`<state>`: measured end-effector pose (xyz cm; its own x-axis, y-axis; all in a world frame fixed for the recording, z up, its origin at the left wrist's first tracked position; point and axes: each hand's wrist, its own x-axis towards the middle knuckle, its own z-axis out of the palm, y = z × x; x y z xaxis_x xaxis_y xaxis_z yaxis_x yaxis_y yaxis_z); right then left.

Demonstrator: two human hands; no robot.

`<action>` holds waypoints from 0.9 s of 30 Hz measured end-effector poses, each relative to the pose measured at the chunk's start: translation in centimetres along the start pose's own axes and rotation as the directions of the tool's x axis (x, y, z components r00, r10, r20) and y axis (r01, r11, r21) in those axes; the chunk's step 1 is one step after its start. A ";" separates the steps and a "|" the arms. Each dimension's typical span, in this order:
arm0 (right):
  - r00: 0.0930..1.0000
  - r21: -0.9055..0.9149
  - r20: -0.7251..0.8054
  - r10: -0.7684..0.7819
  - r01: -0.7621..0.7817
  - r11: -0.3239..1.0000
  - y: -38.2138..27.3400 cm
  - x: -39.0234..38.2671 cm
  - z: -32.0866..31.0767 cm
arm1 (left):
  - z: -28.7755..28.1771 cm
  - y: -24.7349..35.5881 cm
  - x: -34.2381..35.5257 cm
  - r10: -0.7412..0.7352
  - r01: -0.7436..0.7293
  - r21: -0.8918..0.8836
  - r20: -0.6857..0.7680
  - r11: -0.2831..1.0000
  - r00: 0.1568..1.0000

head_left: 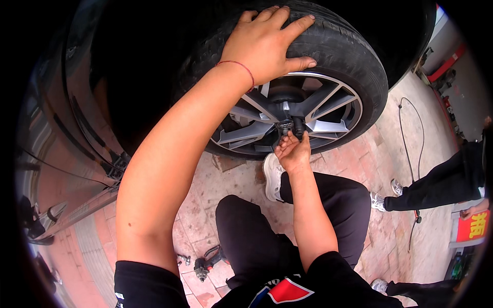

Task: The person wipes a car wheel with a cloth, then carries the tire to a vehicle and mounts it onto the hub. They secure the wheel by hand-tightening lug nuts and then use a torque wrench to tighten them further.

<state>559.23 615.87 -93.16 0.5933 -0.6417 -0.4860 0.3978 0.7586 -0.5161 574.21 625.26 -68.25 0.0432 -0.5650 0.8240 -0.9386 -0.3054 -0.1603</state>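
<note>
A car wheel with a black tire (pixel 354 49) and a silver-and-black alloy rim (pixel 328 126) stands in front of me under the dark wheel arch. My left hand (pixel 264 43) lies on the top of the tire, fingers spread over the tread and sidewall. Low at the wheel's centre, my right hand (pixel 294 151) is palm up, its fingers curled at a short black cylinder (pixel 299 126) beside the hub cap (pixel 285 124). The fingertips close on the cylinder's lower end; its exact kind is unclear.
A red-and-black power tool (pixel 205 264) and small metal pieces (pixel 183 260) lie on the tiled floor by my legs. Glossy car bodywork (pixel 77 169) is on the left. A thin black hose (pixel 409 159) runs along the right. Another person's legs (pixel 436 179) are at right.
</note>
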 end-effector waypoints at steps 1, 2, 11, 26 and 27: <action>0.986 -0.242 -0.098 -0.131 0.104 0.965 -0.1 0.1 -0.1 | -0.2 0.0 0.0 -0.001 0.003 -0.032 0.060 0.999 0.998; 0.943 -0.485 -0.192 -0.272 0.150 0.862 -0.3 0.1 -0.3 | -0.5 0.0 0.1 -0.002 0.010 -0.064 0.119 0.998 0.993; 0.977 -0.359 -0.169 -0.129 0.061 0.931 -0.8 0.5 -0.6 | -1.0 0.2 0.4 -0.006 0.006 -0.005 0.089 1.000 0.996; 0.845 -0.853 0.107 -0.524 0.349 0.389 -0.8 0.6 -0.6 | -0.6 -0.1 0.3 -0.001 0.001 0.002 0.088 1.000 0.996; 0.902 -0.634 0.011 -0.431 0.339 0.695 -1.0 0.8 -0.5 | -0.7 -0.1 0.3 0.003 -0.003 0.004 0.084 1.000 0.996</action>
<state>558.99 614.53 -93.35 0.3719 -0.9046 -0.2085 0.0335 0.2375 -0.9708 574.08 625.68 -67.61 0.0687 -0.6280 0.7752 -0.9375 -0.3062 -0.1650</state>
